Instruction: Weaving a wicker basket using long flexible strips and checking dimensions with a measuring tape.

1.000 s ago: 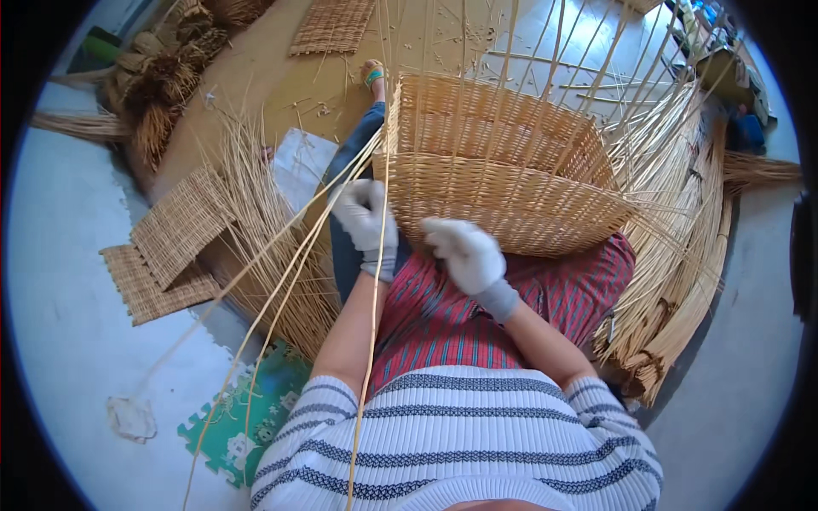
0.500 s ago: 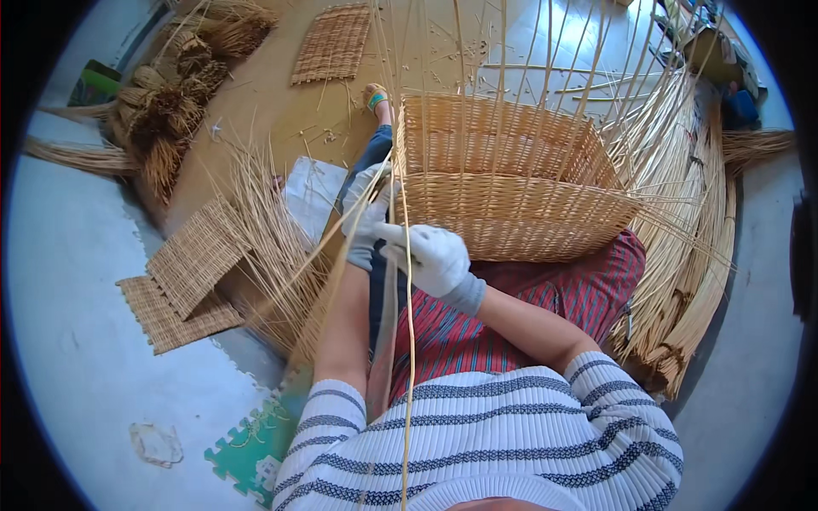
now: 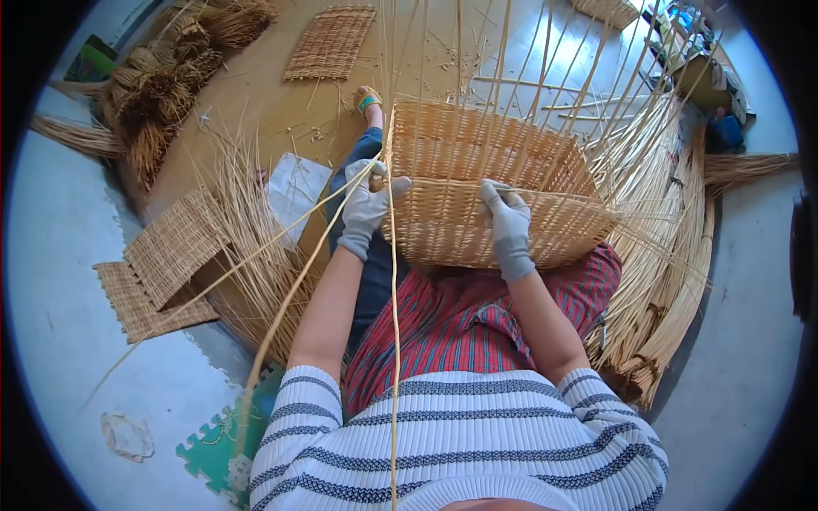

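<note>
A woven wicker basket [image 3: 477, 223] rests across my lap, tan and box-shaped, with long upright stakes [image 3: 532, 81] rising from its walls. My left hand [image 3: 365, 204], in a pale glove, is closed at the basket's near left corner around several loose wicker strands [image 3: 294, 223] that trail down to the left. One long strand [image 3: 394, 332] hangs from that corner down over my striped top. Farther right, my right hand [image 3: 509, 220], gloved too, grips the front rim, with its fingertips at the top edge. The thumb's exact hold is hard to see.
Bundles of pale wicker rods [image 3: 656, 281] lie at the right, and a loose heap of rods [image 3: 264, 247] at the left. Two woven panels [image 3: 175, 247] overlap near that heap; another panel [image 3: 331, 43] lies farther off. Brown bundles [image 3: 175, 77] are piled at the far left.
My right hand has left the strands beside my left hand and moved right onto the basket's front rim. Loose strands now spread out to the lower left. The view has shifted slightly.
</note>
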The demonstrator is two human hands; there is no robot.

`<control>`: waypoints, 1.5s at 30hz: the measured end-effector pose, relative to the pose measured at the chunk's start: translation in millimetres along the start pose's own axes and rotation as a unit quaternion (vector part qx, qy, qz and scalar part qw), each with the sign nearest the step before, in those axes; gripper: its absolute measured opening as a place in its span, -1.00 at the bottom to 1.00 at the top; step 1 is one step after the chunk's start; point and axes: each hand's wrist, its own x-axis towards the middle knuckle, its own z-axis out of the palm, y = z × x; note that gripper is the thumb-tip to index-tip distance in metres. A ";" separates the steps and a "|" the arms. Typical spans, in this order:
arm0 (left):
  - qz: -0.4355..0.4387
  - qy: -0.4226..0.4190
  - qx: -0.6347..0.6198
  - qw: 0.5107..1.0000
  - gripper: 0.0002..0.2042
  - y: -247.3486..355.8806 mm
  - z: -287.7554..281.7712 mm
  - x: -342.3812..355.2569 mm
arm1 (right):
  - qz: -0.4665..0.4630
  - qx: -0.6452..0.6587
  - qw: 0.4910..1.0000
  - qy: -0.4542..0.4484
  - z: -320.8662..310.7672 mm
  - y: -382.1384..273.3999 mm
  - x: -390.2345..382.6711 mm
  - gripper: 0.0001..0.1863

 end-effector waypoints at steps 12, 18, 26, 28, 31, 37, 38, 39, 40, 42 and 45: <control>0.085 0.087 0.078 0.989 -0.48 8.2 16.7 -5.4 | -0.376 -0.365 0.844 -0.113 50.3 -67.7 39.1 -0.44; 0.074 0.054 -0.003 0.996 -0.50 -8.3 12.9 -9.1 | -0.183 -0.230 0.955 -0.026 -41.4 19.6 -40.2 -0.51; -0.043 -0.001 -0.229 0.972 -0.51 21.2 -12.7 -36.6 | -0.387 -0.484 0.717 -0.319 145.1 6.8 -75.8 -0.79; 0.001 -0.005 -0.132 0.991 -0.53 26.7 -19.5 -42.1 | -0.378 -0.536 0.673 -0.341 169.6 12.9 -77.1 -0.87; 0.053 -0.007 -0.026 0.998 -0.56 22.2 -20.3 -38.0 | -0.358 -0.548 0.640 -0.402 159.5 30.2 -74.4 -0.86; -0.070 -0.048 -0.137 0.987 -0.52 8.8 -24.3 -5.9 | -0.428 -0.408 0.748 -0.300 88.7 33.2 -81.1 -0.86; -0.006 -0.092 -0.126 0.988 -0.53 11.5 -31.9 -3.7 | -0.419 -0.400 0.759 -0.298 83.7 29.8 -82.4 -0.78; -0.009 -0.129 -0.084 0.988 -0.54 15.7 -39.5 1.5 | -0.423 -0.395 0.758 -0.302 80.6 26.8 -84.2 -0.78; -0.037 -0.168 -0.039 0.984 -0.59 21.3 -52.6 2.7 | -0.434 -0.382 0.760 -0.296 79.5 24.6 -85.2 -0.76; 0.034 -0.220 0.026 0.974 -0.64 30.3 -64.3 9.8 | -0.424 -0.378 0.763 -0.309 78.4 23.0 -85.4 -0.71; 0.049 -0.288 0.095 0.952 -0.66 40.7 -75.6 20.2 | -0.374 -0.393 0.778 -0.316 72.3 27.9 -85.7 -0.71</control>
